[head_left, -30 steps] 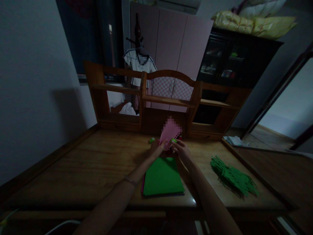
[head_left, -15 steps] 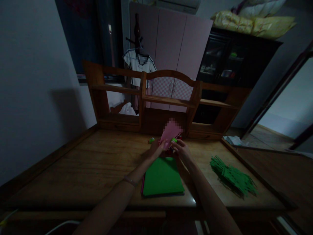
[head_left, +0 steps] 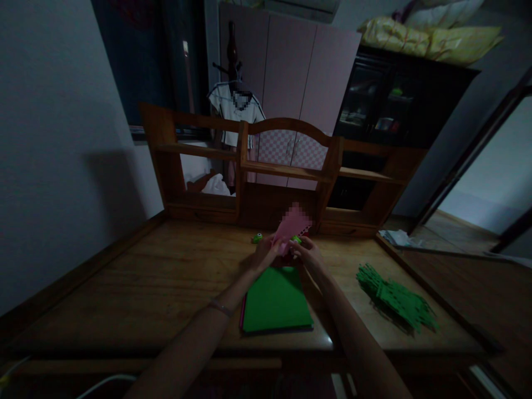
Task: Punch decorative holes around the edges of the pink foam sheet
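Note:
A pink sheet (head_left: 291,224) is gripped at its lower left by my left hand (head_left: 266,252), fingers closed on it. At the sheet's lower right edge, my right hand (head_left: 306,251) is closed around a small bright green object (head_left: 296,240), partly hidden by the fingers. Something red shows behind the hands, too dark to make out. Just left of the sheet, another small green item with an eye-like spot (head_left: 257,238) rests on the desk. Below both hands lies a stack of green sheets (head_left: 276,302) with a pink edge at its left side.
Cut green paper strips (head_left: 394,302) lie in a pile on the right of the wooden desk (head_left: 166,277). A wooden shelf unit (head_left: 286,170) runs along the back edge. A raised rim borders the desk's right side, with papers (head_left: 397,238) beyond it.
The pink sheet has shifted slightly right and its lower part has tilted between my hands. My right hand's fingers have moved a little at the sheet's edge.

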The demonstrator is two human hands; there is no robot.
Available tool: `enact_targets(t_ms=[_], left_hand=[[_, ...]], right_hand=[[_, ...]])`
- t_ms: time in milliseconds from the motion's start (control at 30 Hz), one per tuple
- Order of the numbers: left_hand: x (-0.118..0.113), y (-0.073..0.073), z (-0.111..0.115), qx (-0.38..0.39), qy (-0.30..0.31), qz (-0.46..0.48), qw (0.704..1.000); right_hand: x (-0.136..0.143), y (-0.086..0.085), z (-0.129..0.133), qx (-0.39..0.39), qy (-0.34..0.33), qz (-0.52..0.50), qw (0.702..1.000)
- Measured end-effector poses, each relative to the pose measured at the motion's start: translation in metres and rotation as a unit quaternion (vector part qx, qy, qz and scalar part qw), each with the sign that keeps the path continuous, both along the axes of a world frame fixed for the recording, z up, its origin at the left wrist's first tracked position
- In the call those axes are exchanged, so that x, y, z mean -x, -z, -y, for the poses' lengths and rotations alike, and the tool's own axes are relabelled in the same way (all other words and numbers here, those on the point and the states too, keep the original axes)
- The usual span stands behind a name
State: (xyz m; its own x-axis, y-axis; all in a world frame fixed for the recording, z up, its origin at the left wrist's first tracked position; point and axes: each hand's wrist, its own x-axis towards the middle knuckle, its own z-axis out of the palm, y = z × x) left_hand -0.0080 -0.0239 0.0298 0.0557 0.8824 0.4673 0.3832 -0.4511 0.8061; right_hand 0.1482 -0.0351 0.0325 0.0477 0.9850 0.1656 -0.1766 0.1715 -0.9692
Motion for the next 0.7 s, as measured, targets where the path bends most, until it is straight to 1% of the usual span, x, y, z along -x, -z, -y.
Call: enact_targets(t_ms=[133, 200, 300, 500, 700], left_hand=[[-0.0005, 0.0026, -0.0028, -0.011, -0.004, -0.007, 1.0], [-0.0007, 0.003, -0.0034, -0.008, -0.007, -0.004, 1.0], [-0.0008, 0.0011, -0.0019, -0.002, -0.007, -0.001, 1.0], [-0.0011, -0.0056, 0.0044, 0.005, 0.002, 0.004, 1.0], [-0.0009, -0.0038, 0.0027, 0.002, 0.009, 0.0, 1.0]], right_hand=[[0.0004, -0.0017, 0.0036, -0.012, -0.013, 0.001, 1.0], [0.0005, -0.0021, 0.0031, -0.007, -0.004, 0.004, 1.0], [0.0005, -0.0022, 0.001, 0.006, 0.008, 0.005, 1.0], [0.0, -0.0035, 0.0036, -0.002, -0.013, -0.011, 1.0], [0.0012, -0.0055, 0.0062, -0.004, -0.006, -0.011, 1.0]])
